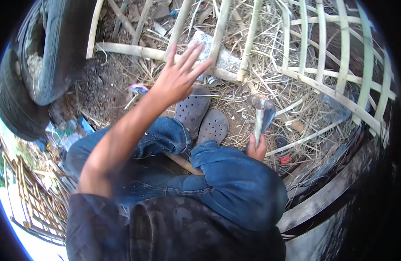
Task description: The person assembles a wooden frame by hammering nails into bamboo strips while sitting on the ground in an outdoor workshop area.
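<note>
Hammer (pixel 258 122): just past the right knee, head pointing away from the body; whether it touches the ground, I cannot tell.
Right hand (pixel 256 148): closed around the lower end of the handle.
Legs: blue jeans (pixel 237 187), bent and crossing the view, cover the ground nearest the body; a pole (pixel 183 163) shows beneath the knees.
Feet: grey perforated clogs (pixel 192 108) sit between the hammer and the left forearm.
Right-side litter: a red scrap (pixel 286 159) and a pale strip (pixel 305 139) lie near the right hand.
Left hand (pixel 176 80): wide, fingers spread over a bamboo rail (pixel 139 51), hiding part of it; contact is unclear.
Stone block (pixel 229 61): pale, beyond the clogs, partly hidden by bamboo slats and fingers.
Left edge: worn tyres (pixel 17 98) stand well apart from the hammer.
Far side: a bamboo lattice (pixel 321 48) stretches right over straw (pixel 270 52).
</note>
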A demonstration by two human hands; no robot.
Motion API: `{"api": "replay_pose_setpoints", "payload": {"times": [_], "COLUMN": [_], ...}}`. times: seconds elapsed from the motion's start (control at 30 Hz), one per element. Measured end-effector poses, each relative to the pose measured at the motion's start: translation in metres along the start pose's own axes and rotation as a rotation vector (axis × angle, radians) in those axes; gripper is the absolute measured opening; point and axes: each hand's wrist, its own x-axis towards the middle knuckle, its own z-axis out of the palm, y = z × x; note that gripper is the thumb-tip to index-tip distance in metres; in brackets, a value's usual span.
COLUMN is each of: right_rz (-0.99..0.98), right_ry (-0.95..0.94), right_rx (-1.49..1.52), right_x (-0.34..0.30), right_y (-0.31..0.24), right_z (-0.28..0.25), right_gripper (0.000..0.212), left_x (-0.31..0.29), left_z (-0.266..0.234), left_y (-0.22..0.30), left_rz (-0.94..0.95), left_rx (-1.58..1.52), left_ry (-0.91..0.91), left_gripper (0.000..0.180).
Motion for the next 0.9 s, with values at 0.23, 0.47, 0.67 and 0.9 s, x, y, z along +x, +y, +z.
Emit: {"api": "replay_pose_setpoints", "payload": {"times": [0.23,0.47,0.67,0.9], "right_rz": [0.292,0.294,0.196,-0.254], "right_ry": [-0.032,-0.125,-0.251,0.159], "right_rx": [0.286,0.247,-0.681,-0.343], "right_x": [-0.028,-0.005,0.025,0.122], "right_y": [0.066,0.030,-0.032,-0.134], "right_z": [0.029,0.030,0.002,0.036], "right_gripper": [0.021,0.027,0.045,0.049], "left_x": [-0.157,-0.335,-0.390,-0.371], "left_z": [-0.061,-0.095,-0.088,-0.059], "left_y": [-0.020,-0.036,-0.039,-0.038], "left_rz": [-0.337,-0.677,-0.864,-0.923], "left_rx": [-0.399,-0.289,-0.263,-0.319], "left_ry": [0.166,0.371,0.367,0.559], "left_gripper": [0.081,0.078,0.085,0.066]}}
